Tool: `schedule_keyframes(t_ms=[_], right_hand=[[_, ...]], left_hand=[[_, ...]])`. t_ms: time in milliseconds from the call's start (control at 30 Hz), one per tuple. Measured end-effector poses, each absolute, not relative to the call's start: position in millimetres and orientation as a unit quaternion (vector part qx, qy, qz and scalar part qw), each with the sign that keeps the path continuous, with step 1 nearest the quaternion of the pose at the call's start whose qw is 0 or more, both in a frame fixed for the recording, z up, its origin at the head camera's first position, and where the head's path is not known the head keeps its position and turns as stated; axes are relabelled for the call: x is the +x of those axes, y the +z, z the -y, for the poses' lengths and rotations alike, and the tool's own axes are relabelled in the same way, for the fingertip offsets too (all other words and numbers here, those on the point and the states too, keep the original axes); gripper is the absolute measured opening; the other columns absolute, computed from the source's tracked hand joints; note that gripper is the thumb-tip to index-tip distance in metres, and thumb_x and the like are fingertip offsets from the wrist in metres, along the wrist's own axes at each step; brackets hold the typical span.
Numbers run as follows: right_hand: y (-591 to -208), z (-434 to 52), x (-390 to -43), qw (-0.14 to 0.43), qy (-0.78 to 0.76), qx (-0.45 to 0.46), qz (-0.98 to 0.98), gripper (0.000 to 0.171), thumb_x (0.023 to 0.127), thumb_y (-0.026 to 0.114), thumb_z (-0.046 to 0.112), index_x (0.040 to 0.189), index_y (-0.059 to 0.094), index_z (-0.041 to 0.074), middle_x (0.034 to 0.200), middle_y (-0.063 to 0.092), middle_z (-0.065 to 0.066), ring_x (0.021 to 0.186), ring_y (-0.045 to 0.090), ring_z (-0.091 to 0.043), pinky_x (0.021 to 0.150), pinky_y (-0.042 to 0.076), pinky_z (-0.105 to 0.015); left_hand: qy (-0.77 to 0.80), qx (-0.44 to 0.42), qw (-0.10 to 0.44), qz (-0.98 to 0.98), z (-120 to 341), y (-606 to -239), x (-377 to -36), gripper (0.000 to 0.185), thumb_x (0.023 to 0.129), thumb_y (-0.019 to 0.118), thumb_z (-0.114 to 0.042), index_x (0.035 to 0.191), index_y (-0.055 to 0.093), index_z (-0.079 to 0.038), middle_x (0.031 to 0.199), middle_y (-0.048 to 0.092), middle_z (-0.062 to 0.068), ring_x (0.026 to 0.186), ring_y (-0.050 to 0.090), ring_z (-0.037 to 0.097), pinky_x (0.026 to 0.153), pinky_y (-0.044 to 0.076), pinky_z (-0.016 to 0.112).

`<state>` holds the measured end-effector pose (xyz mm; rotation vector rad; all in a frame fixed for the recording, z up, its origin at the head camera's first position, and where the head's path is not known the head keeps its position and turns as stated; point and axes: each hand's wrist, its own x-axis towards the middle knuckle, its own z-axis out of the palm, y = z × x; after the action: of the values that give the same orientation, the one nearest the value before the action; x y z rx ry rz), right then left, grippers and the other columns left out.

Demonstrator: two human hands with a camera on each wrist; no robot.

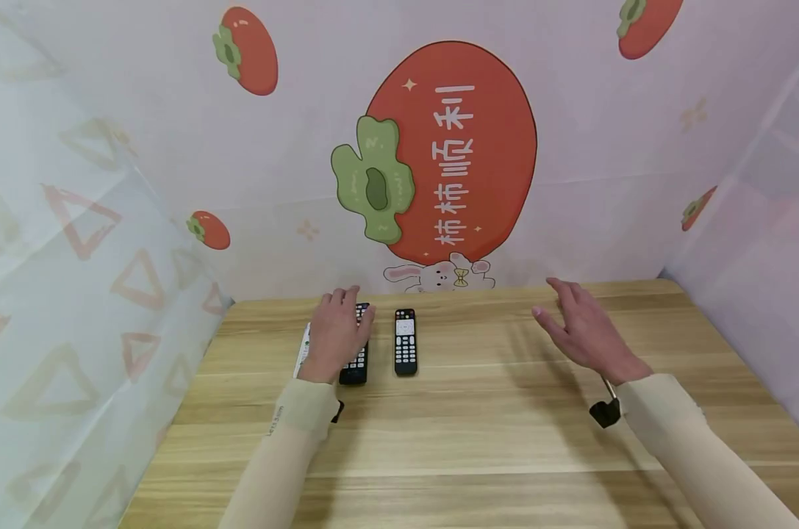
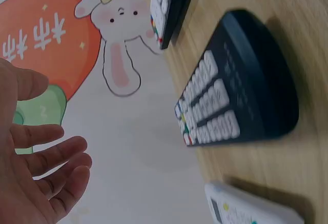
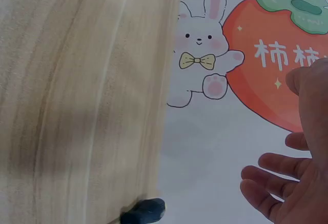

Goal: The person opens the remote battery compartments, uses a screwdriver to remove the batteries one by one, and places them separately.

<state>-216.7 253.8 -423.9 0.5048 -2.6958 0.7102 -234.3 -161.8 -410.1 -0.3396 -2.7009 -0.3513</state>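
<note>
Remotes (image 1: 406,343) are laid below and beside the left hand (image 1: 336,330), likely for easy reach; it and the right hand (image 1: 591,334) are loosely spread, empty

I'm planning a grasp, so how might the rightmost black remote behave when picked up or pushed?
The rightmost black remote should stay stiff, judging by its straight, hard-looking case. Lying flat with its buttons up, it seems unlikely to roll or tip. The smooth-looking wooden table might let it slide when pushed.
</note>
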Motion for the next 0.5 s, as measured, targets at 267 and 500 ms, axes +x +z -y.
schedule_keyframes(t_ms=[267,500], right_hand=[[-430,-250,-210,0.115,0.242,0.187,0.945,0.060,0.104,0.057,0.038,0.144,0.042,-0.004,0.130,0.053,-0.025,0.107,0.056,-0.041,0.089,0.046,-0.059],[-434,-248,-204,0.093,0.235,0.197,0.947,0.059,0.103,0.059,0.039,0.143,0.045,-0.003,0.123,0.056,-0.020,0.109,0.059,-0.039,0.086,0.051,-0.056]], left_hand=[[-0.139,-0.105,0.113,0.978,138,-424,-238,0.054,0.103,0.056,-0.036,0.137,0.056,0.005,0.129,0.060,0.024,0.116,0.057,0.040,0.096,0.049,0.050],[-0.158,-0.087,0.058,0.982,119,-435,-237,0.056,0.103,0.056,-0.036,0.136,0.056,0.008,0.130,0.058,0.027,0.120,0.057,0.040,0.096,0.051,0.053]])
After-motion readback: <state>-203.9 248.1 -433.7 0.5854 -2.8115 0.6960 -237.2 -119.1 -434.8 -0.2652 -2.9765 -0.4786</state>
